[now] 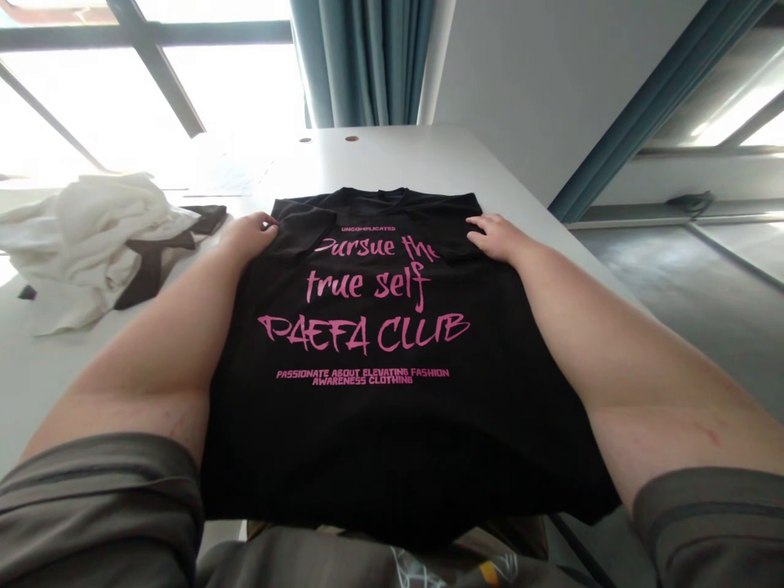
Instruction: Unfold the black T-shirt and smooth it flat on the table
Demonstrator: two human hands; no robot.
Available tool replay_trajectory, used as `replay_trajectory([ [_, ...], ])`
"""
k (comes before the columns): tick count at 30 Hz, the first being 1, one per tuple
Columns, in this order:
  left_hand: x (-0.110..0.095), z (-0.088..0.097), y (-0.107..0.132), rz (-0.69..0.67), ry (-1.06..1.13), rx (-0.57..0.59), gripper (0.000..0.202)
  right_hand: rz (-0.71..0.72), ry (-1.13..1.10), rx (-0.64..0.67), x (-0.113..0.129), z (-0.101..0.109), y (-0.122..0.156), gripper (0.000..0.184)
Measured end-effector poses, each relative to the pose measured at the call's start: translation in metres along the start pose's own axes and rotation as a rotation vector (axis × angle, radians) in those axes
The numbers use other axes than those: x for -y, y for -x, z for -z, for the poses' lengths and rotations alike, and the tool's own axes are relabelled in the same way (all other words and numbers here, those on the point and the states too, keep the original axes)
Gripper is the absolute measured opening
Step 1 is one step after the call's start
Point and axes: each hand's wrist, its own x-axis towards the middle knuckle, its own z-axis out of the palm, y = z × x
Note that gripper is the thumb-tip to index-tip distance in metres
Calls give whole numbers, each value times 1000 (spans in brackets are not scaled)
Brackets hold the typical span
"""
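A black T-shirt (367,441) with pink lettering lies front up on the white table, its neckline at the far end and its hem hanging over the near edge toward my body. Both sleeves are folded inward over the chest and cover the ends of the top script line. My left hand (260,233) pinches the fabric at the shirt's upper left edge, thumb and finger closed. At the upper right edge, my right hand (497,237) has its fingers bent onto the folded cloth, gripping it; the fingertips are partly lost against the black.
A crumpled heap of white cloth (91,245) lies on the left, with dark cloth (147,269) under and beside it. The white table (429,155) has two round holes near its far end. Blue curtains (364,61) and bright windows stand beyond.
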Motion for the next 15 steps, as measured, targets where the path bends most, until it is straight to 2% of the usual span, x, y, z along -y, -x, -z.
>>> replay_trajectory([
  [11, -6, 3, 5, 6, -19, -4, 49, -45, -3, 19, 1, 0, -2, 62],
  [15, -6, 3, 4, 14, -32, -2, 47, -17, 7, 23, -1, 1, -2, 62],
])
